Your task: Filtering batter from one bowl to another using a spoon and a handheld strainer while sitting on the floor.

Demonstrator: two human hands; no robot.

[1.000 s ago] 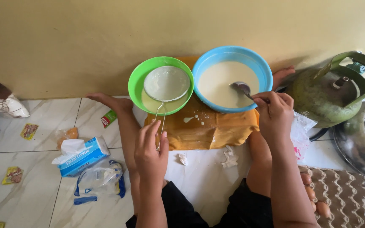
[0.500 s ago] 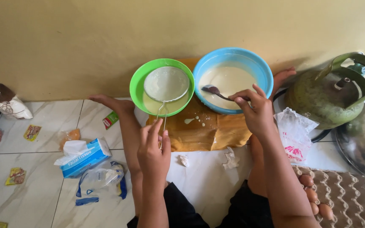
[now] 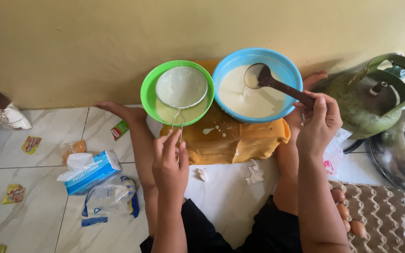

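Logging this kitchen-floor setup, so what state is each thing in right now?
Left hand: gripping the strainer handle.
Right hand: holding the ladle handle.
Strainer: resting on the green bowl.
Green bowl: partly filled.
Blue bowl: holds pale batter.
Ladle: raised, cup tilted.
Tissue pack: open.

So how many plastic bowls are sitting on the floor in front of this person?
2. The round green plastic bowl, with a mesh strainer resting on it, sits left; the round blue plastic bowl of pale batter touches it on the right. None seem hidden.
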